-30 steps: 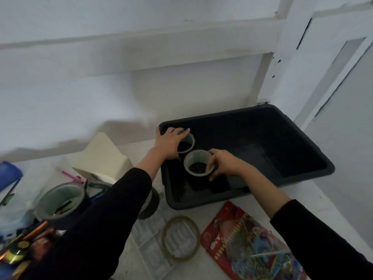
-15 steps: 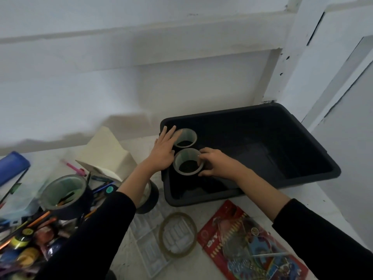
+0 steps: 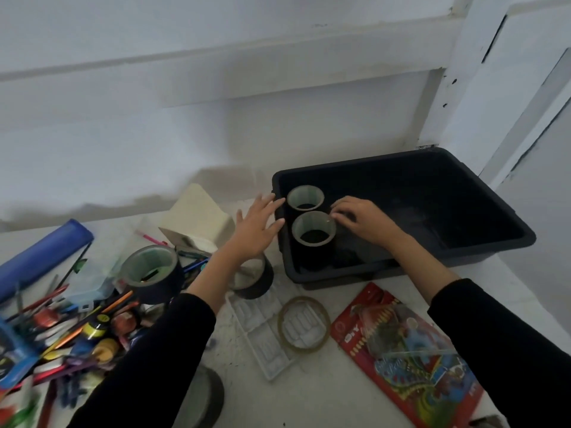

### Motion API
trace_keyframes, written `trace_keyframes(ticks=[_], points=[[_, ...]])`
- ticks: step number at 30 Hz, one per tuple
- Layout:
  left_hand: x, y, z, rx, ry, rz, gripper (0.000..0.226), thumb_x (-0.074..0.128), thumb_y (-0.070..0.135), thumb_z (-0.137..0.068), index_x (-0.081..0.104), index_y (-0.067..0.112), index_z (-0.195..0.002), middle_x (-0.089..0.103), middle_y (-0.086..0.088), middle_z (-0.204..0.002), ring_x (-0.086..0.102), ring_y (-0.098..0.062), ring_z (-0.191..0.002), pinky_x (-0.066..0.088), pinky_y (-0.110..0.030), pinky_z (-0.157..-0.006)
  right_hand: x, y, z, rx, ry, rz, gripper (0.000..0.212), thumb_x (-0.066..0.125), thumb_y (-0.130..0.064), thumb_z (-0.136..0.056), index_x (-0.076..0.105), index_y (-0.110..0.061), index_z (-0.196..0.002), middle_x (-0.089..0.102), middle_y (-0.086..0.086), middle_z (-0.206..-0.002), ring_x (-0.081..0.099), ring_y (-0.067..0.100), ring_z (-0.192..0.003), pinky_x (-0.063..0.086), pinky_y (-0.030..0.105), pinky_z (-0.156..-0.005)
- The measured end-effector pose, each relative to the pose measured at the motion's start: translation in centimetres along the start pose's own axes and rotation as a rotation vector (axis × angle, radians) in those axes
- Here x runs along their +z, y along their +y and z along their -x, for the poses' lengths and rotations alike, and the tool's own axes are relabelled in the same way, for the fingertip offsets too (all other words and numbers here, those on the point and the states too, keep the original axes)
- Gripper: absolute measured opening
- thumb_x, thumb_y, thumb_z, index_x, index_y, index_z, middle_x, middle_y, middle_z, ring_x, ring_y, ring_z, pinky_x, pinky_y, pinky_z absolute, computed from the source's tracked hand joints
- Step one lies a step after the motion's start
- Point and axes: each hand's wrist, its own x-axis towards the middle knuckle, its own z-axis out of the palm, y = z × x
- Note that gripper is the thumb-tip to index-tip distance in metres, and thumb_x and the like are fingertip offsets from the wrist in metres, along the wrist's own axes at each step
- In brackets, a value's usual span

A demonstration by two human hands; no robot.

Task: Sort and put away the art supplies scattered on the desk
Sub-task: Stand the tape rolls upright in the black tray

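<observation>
A black plastic bin [image 3: 482, 208] sits at the right of the desk. Two black tape rolls stand on end in its left end, the far roll [image 3: 305, 197] just behind the near roll [image 3: 313, 227]. My left hand [image 3: 256, 225] hovers outside the bin's left wall with fingers spread, holding nothing. Inside the bin, my right hand [image 3: 361, 219] has loosely bent fingers, and their tips meet the right side of the near roll's rim. Two further black tape rolls stand on the desk, one at the left [image 3: 151, 270] and one partly under my left forearm [image 3: 256, 279].
A clear tape ring [image 3: 304, 324] lies on a white paint palette [image 3: 262, 332]. A red coloured-pencil pack [image 3: 401, 350] lies at front right. At left are a heap of pens and pencils [image 3: 61, 329], a blue tube [image 3: 40, 254] and a cream box [image 3: 200, 217].
My left hand has come off the far roll and drawn back left over the bin's wall. My right hand has loosened from the near roll, only fingertips at its rim.
</observation>
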Motion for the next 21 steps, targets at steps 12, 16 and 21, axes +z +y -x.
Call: trace_keyframes(ticks=[12, 16, 21], points=[[-7.2, -11.7, 11.7, -0.379, -0.014, -0.374, 0.087, 0.051, 0.064, -0.084, 0.005, 0.031, -0.151, -0.009, 0.001, -0.159, -0.016, -0.023, -0.145, -0.003, -0.069, -0.106, 7.3, -15.3, 0.9, -0.255, 0.108, -0.003, 0.021, 0.061, -0.018, -0.09, 0.066, -0.005, -0.104, 0.058, 0.012, -0.119, 0.047, 0.022, -0.113, 0.035, 0.031, -0.099], [-7.0, -13.5, 13.3, -0.347, 0.006, -0.284, 0.094, 0.061, 0.059, -0.081, 0.005, 0.028, -0.151, -0.008, -0.004, -0.159, -0.008, -0.027, -0.145, 0.014, -0.059, -0.113, 10.9, -17.7, 0.4, 0.095, -0.133, 0.117, 0.055, 0.058, -0.046, -0.088, 0.043, -0.02, -0.134, 0.017, 0.008, -0.154, 0.015, 0.033, -0.14, 0.026, 0.05, -0.11], [-6.6, -13.9, 13.9, -0.363, 0.26, -0.033, 0.085, 0.073, 0.04, -0.078, 0.025, 0.018, -0.146, 0.021, -0.015, -0.15, 0.019, -0.034, -0.136, 0.026, -0.047, -0.11, 13.7, -18.8, 1.5, 0.227, -0.154, 0.206, 0.055, 0.057, -0.045, -0.088, 0.046, -0.013, -0.131, -0.005, 0.011, -0.157, 0.016, 0.04, -0.139, 0.023, 0.047, -0.112]])
